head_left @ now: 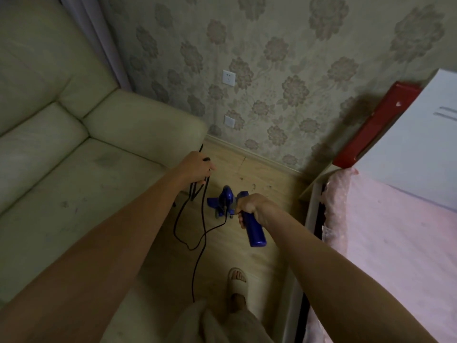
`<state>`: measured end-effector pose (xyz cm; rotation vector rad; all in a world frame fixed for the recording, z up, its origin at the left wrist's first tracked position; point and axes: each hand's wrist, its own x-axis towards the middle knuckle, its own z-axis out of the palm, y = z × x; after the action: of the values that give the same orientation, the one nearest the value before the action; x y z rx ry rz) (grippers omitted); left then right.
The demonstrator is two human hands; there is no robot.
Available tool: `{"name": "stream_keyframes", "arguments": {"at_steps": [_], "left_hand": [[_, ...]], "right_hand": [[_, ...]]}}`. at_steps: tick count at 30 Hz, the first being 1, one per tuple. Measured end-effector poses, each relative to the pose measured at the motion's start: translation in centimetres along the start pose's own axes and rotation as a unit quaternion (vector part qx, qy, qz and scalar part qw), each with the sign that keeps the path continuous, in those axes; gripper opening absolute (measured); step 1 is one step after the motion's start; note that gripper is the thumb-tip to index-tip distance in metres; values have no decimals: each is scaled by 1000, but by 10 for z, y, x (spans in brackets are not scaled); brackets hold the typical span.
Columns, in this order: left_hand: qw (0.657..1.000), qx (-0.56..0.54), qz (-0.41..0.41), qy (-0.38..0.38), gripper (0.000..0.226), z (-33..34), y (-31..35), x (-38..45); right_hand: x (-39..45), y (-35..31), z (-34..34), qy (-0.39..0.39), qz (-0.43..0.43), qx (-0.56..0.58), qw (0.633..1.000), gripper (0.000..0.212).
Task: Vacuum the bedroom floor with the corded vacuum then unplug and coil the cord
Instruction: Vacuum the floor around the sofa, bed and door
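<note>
A blue upright vacuum stands on the wooden floor between the sofa and the bed. My right hand is shut on its blue handle. My left hand holds several loops of the black cord beside the sofa arm. A black end of the cord sticks out above the fingers. From the hand the cord hangs down, loops over the floor and runs to the vacuum body. Two white wall sockets are on the wall ahead, with nothing plugged in.
A pale green sofa fills the left side. A bed with a pink cover is on the right, with a red and white piece of furniture behind it. Dirt specks lie near the skirting board. My slippered foot is below.
</note>
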<state>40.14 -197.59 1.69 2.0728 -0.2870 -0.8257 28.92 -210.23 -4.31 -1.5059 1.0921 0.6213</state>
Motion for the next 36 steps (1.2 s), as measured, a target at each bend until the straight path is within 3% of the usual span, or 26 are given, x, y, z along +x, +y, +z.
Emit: {"name": "stream_keyframes", "arguments": {"at_steps": [5,10,18,22,26,36], "left_hand": [[1000,14,-8,-12,21,12,13,18],[999,26,-18,12,29,24,25,41],[998,-15,-58,5,20,28,35,80],[998,-14,-67,18,20,27,42,103],[996,-6,-83,38,22,24,42,122],[992,-6,-98,74,16,-5,30,134]], "right_hand": [[32,-5,6,23,-13,24,999,43],[60,-18,-6,42,-28,33,998,27],[103,-50,-44,27,-46,10,999,16],[127,-80,-63,25,-49,-21,998,26],[150,-108,-74,18,-52,-37,998,23],[183,-92,-96,40,-21,-115,992,34]]}}
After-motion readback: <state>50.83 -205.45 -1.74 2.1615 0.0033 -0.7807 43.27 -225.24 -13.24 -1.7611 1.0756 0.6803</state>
